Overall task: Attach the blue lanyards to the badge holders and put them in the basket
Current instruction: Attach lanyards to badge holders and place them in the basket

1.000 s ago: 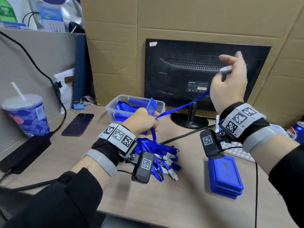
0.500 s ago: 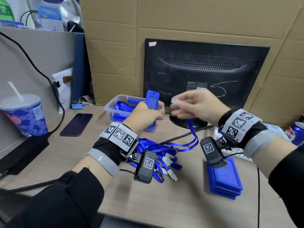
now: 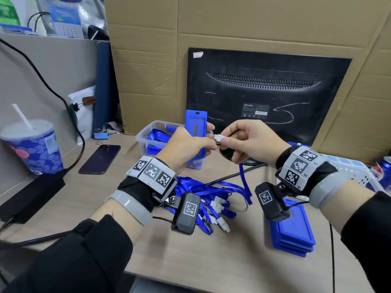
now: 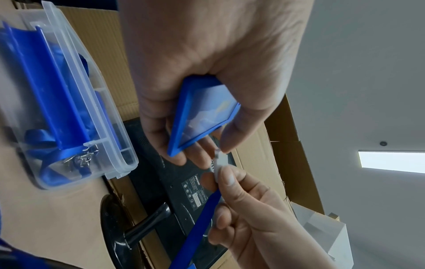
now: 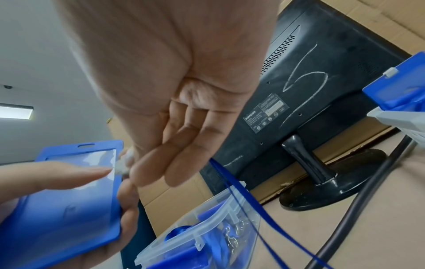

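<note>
Just in front of the clear basket, the left hand grips the badge holder upright while the right hand pinches the lanyard clip, so it is best to keep the holder steady and guide the clip up to its top slot.

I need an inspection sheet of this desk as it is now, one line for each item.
Surface: wooden desk.
Job's things: badge holder upright; lanyard clip; loose lanyards; holder stack; basket with finished ones.
Clutter: cup, phone, can.
Hands: left hand grips holder; right hand pinches clip.
Cables: black cable.
Surroundings: monitor, cardboard.
</note>
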Motion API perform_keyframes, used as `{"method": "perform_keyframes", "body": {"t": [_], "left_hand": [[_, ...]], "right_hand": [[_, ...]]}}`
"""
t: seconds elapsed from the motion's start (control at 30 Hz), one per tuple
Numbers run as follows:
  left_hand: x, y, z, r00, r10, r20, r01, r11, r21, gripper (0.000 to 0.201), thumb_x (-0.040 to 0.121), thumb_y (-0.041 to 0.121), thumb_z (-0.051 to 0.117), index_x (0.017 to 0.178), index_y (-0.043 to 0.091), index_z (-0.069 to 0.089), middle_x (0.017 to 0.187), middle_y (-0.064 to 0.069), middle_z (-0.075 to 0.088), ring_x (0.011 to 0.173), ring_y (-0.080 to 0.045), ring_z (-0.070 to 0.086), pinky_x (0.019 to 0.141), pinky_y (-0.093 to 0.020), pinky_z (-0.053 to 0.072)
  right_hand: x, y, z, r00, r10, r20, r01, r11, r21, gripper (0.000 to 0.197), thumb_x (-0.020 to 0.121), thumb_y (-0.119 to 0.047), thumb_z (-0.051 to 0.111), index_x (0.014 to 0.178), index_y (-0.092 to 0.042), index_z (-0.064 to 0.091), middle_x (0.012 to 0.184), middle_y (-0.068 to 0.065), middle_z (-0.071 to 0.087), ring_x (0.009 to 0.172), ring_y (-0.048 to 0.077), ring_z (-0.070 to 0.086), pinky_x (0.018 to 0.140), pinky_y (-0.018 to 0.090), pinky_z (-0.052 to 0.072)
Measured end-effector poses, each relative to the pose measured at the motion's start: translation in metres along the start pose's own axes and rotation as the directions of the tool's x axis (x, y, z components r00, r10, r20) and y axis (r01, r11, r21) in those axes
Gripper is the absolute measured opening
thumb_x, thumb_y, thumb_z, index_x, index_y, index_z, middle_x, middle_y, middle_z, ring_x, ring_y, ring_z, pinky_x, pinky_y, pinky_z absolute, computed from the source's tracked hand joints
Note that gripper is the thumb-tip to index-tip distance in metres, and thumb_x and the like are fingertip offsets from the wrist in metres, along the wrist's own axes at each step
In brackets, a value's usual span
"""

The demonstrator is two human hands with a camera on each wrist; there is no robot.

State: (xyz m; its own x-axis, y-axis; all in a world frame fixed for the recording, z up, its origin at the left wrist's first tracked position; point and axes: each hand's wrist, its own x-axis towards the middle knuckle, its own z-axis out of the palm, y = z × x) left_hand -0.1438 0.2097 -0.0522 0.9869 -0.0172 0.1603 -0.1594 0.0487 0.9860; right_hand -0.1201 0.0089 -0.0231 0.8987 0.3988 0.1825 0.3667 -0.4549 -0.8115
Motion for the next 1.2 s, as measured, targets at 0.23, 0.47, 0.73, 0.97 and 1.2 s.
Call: {"method": "perform_keyframes", "body": {"t": [0.23,0.47,0.73,0.97,1.2], "left_hand": [[0.002,-0.003,0.003,0.996,0.090,-0.016,-0.090,0.996,0.022,0.032,0.089,-0.003,0.076,0.116,0.013,0.069,0.094,-0.011,0.074,0.081,-0.023,0.070,0.079,-0.037,0.062],[0.002,-0.001,0.009,0.993,0.109,-0.044,-0.109,0.994,0.000,0.025,0.093,0.002,0.074,0.114,0.012,0.067,0.090,-0.012,0.074,0.081,-0.026,0.067,0.084,-0.044,0.062],[0.002,0.001,0.010,0.994,0.098,-0.044,-0.097,0.995,0.028,0.024,0.090,0.002,0.072,0.111,0.014,0.066,0.080,-0.011,0.066,0.073,-0.023,0.063,0.074,-0.033,0.060],[0.002,0.000,0.013,0.994,0.104,-0.044,-0.103,0.994,0.037,0.027,0.087,0.000,0.072,0.109,0.016,0.068,0.084,-0.013,0.069,0.073,-0.023,0.066,0.075,-0.034,0.061],[0.003,-0.002,0.012,0.992,0.097,-0.076,-0.094,0.995,0.044,0.028,0.086,0.007,0.076,0.112,0.013,0.068,0.086,-0.015,0.070,0.073,-0.023,0.067,0.077,-0.039,0.062]], "right_hand": [[0.001,0.004,0.000,0.999,-0.008,0.036,0.007,0.999,0.035,0.015,0.107,-0.024,0.059,0.115,-0.014,0.066,0.089,0.009,0.068,0.051,0.015,0.058,0.057,0.039,0.064],[-0.001,0.007,0.000,0.996,0.017,0.088,-0.015,1.000,-0.024,0.031,0.111,-0.031,0.049,0.098,-0.012,0.069,0.074,0.005,0.066,0.054,0.015,0.060,0.075,0.053,0.066],[-0.005,0.005,0.001,0.992,-0.010,0.128,0.009,1.000,0.009,0.023,0.108,-0.029,0.057,0.109,-0.015,0.075,0.100,0.003,0.078,0.072,0.023,0.071,0.077,0.046,0.065],[-0.002,0.012,-0.003,0.996,-0.029,0.088,0.026,0.999,0.033,0.017,0.099,-0.019,0.071,0.114,-0.013,0.076,0.103,0.014,0.079,0.088,0.033,0.075,0.090,0.046,0.064],[-0.001,0.015,-0.004,0.995,-0.076,0.069,0.077,0.997,-0.011,0.017,0.100,-0.022,0.071,0.116,-0.019,0.075,0.103,0.007,0.080,0.101,0.027,0.076,0.102,0.050,0.058]]}}
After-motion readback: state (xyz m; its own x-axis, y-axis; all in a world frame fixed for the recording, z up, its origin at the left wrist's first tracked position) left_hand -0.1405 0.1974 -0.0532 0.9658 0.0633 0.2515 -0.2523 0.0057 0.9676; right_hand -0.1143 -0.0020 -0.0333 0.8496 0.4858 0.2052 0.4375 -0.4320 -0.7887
